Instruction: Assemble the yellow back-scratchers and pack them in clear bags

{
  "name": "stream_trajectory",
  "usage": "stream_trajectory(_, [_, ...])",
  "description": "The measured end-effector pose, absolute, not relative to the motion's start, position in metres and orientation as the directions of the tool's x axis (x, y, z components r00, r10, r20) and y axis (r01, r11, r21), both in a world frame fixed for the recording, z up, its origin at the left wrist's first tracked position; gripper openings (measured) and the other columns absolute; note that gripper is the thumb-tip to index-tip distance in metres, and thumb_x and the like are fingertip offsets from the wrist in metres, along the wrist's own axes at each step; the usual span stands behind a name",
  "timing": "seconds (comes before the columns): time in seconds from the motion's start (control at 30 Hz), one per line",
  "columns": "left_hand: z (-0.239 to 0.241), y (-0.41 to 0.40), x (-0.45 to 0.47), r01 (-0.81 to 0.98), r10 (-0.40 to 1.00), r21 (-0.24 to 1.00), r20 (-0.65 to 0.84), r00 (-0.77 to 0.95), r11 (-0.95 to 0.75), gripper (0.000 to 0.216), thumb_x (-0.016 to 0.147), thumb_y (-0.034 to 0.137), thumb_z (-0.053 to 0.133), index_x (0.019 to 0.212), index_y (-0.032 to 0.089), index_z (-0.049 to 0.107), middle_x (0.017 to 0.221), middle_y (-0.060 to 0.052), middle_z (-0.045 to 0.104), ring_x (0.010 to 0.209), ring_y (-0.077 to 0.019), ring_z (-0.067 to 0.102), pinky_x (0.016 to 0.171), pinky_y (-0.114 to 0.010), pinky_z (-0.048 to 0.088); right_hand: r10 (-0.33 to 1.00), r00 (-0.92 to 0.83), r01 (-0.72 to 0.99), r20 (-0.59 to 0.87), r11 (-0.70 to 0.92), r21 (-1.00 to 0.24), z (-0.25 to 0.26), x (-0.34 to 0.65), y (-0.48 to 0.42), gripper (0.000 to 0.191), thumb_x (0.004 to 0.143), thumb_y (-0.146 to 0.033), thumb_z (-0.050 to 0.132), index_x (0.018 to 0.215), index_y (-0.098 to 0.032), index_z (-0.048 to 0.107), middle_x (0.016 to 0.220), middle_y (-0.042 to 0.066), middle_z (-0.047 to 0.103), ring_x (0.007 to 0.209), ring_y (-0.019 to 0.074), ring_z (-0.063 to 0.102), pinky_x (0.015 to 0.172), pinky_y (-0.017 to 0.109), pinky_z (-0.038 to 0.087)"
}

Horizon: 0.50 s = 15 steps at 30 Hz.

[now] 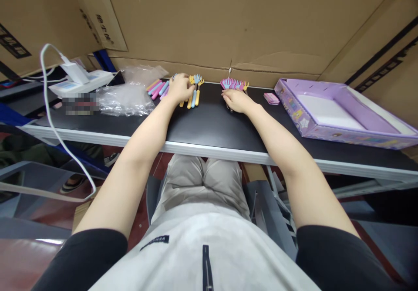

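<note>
Both arms reach across the black bench toward its far edge, where small plastic toy forks lie in two groups against the cardboard wall. The left hand rests palm down on the left group of forks, whose yellow and blue handles stick out just to the right of the knuckles. More handles, pink and blue, lie fanned out just to the left of that hand. Its fingers curl over the forks, but the grip is hidden, so I cannot tell whether it is closed on any of them. The right hand lies flat beside the second group, mostly pink and purple, with its fingertips touching the near ends; the fingers look loosely together and seem not to be clamped on anything.

The fork heads are too small and far off to count. A small pink stack sits between the right hand and a purple box tray. Crumpled clear bags lie to the left, near a white charger with its cable. One patch there is blurred out.
</note>
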<state>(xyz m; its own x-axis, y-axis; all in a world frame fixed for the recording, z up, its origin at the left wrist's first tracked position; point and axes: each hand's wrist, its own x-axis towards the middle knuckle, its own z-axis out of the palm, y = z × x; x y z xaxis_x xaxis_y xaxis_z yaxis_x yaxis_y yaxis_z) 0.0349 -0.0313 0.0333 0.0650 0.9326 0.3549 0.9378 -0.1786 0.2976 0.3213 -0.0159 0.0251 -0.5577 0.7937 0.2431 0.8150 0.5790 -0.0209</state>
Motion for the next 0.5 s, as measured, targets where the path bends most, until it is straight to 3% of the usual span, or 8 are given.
stream_trajectory(0.27, [0.033,-0.031,0.082,0.987,0.97,0.132,0.239,0.054,-0.087,0.057,0.109,0.034,0.051,0.153,0.008,0.075,0.169,-0.028,0.064,0.168,-0.0476,0.047,0.141,-0.073,0.028,0.762,-0.596,0.787,0.253,0.617,-0.009,0.022,0.324,-0.01,0.055,0.114,-0.022,0.038,0.145,-0.007,0.081,0.165,0.022,0.071,0.161,0.0356,0.064,0.138,0.057,0.047])
stream_trajectory(0.5, [0.044,-0.026,0.088,0.96,0.991,0.278,0.107,-0.078,0.045,0.049,0.102,0.036,0.069,0.146,0.015,0.079,0.167,-0.026,0.068,0.164,-0.0459,0.053,0.135,-0.065,0.042,0.772,-0.587,0.796,0.244,0.605,0.0,0.023,0.322,-0.011,0.057,0.113,-0.023,0.037,0.146,-0.004,0.08,0.165,0.024,0.07,0.161,0.0344,0.064,0.138,0.054,0.045])
